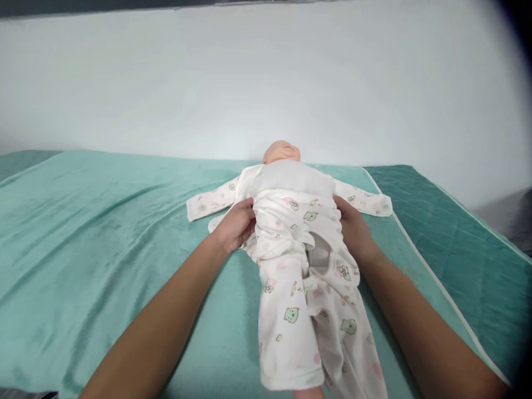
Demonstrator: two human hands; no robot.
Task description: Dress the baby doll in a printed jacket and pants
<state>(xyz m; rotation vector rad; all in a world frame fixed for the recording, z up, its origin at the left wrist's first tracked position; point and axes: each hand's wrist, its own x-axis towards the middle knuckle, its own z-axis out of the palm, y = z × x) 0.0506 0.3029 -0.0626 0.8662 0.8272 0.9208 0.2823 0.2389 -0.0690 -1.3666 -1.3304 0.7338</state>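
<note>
A baby doll (pixel 282 151) lies on its back with its head toward the wall and its arms spread out. White patterned baby pants (pixel 291 310) cover its legs and reach up over the belly, with a cut-out at the crotch. A white printed top (pixel 211 202) is on its arms and chest. My left hand (pixel 238 226) grips the waist of the pants at the doll's left-hand side in view, fingertips partly hidden by cloth. On the opposite side, my right hand (pixel 353 230) is at the same waistband, its fingers mostly tucked behind the fabric.
A light green blanket (pixel 103 249) with soft folds lies beneath the doll. Darker green quilted bedding (pixel 465 244) shows at the right. Behind the bed stands a plain white wall (pixel 249 77).
</note>
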